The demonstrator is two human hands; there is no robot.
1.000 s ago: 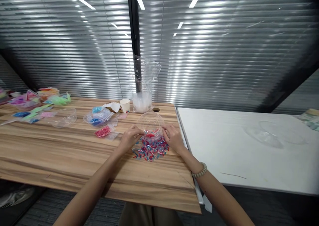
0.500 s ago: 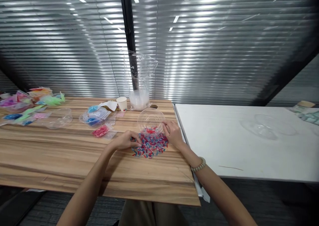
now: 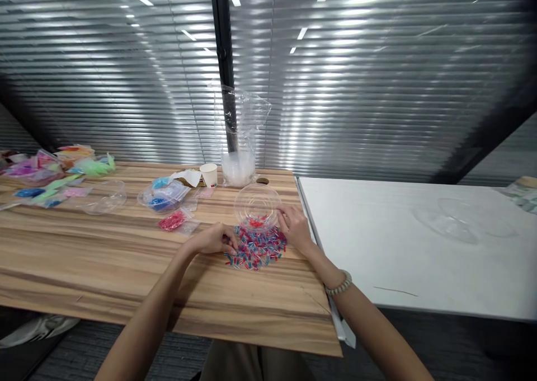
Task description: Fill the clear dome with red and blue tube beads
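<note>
A loose pile of small red, blue and clear tube-like pieces point(image 3: 260, 252) lies on the wooden table. At its far side a round clear plastic bowl point(image 3: 247, 198) leans toward me, with several red pieces point(image 3: 257, 222) in its near part. My right hand point(image 3: 296, 229) grips the bowl's right rim between thumb and fingers; a beaded bracelet circles that wrist. At the pile's left edge is my left hand point(image 3: 215, 239), fingers curled and tips pressed together among the pieces. Whatever sits between those fingertips is too small to make out.
Behind the bowl stand a bag of clear plastic cups point(image 3: 238, 167) and a paper cup point(image 3: 208, 175). To the left are a packet of red pieces point(image 3: 172, 221), a clear container with blue packets point(image 3: 161, 196) and colourful bags point(image 3: 36, 168). A white table point(image 3: 361, 241) adjoins on the right.
My left hand has drawn slightly back toward the pile's near left edge. My right hand stays at the bowl's rim. The whole view has shifted a little.
</note>
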